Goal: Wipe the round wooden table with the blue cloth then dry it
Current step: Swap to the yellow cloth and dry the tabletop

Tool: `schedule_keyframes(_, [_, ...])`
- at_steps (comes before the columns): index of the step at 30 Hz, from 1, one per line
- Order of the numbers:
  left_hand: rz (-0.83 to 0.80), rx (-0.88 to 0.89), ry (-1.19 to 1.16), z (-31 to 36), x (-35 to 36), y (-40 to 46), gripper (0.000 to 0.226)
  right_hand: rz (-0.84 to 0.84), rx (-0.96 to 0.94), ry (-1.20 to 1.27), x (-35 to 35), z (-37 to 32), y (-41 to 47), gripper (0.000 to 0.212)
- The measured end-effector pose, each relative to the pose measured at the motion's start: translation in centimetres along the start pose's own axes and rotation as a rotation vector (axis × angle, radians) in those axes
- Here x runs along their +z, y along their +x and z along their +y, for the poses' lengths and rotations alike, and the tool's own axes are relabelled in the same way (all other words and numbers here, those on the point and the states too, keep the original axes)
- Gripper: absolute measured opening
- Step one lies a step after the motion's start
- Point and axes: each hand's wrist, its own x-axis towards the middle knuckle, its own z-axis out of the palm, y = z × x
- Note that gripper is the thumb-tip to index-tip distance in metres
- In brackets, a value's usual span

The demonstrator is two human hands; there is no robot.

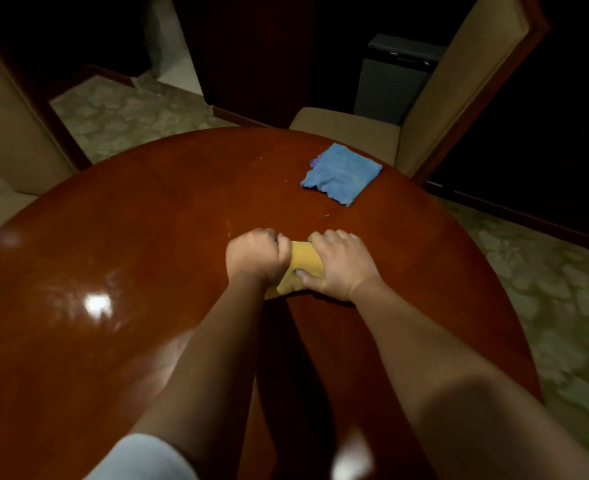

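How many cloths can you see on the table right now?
2. A blue cloth lies folded, untouched, on the far right of the round table. A yellow cloth sits mid-table, gripped by the left hand and right hand.

The round wooden table (113, 271) is glossy reddish-brown, with glare on its near left. On it, the blue cloth (341, 174) lies folded flat near the far right edge; a yellow cloth (303, 265) sits bunched mid-table.

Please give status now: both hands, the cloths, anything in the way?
Left hand and right hand both grip yellow cloth on round wooden table. Blue cloth lies apart, untouched. Nothing in the way.
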Motion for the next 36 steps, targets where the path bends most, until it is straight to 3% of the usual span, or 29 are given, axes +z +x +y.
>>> schedule_keyframes(6, [-0.028, 0.058, -0.026, 0.5, -0.7, -9.1, 0.039, -0.058, 0.035, -0.003, -0.2, -3.5, -9.0, 0.078])
schedule_keyframes(14, [-0.044, 0.079, -0.075, 0.4, -1.3, -23.2, 0.043, -0.069, 0.04, 0.044, 0.1, -9.1, -21.7, 0.071])
schedule_keyframes(19, [-0.065, 0.098, -0.059, 0.5, -2.2, -27.4, 0.043, -0.187, 0.001, -0.018, -0.9, -11.0, -25.1, 0.083])
schedule_keyframes(23, [-0.135, 0.114, -0.006, 0.8, -3.4, -25.8, 0.037, -0.221, -0.121, -0.081, -2.1, -10.4, -23.3, 0.085])
schedule_keyframes(32, [-0.033, 0.151, 0.062, -0.1, -3.1, -13.9, 0.038, -0.097, -0.142, -0.179, -1.7, -6.1, -12.3, 0.085])
schedule_keyframes(36, [0.063, 0.169, 0.069, -1.1, -1.4, -7.9, 0.036, 0.048, -0.102, -0.169, 0.2, -4.1, -7.0, 0.063])
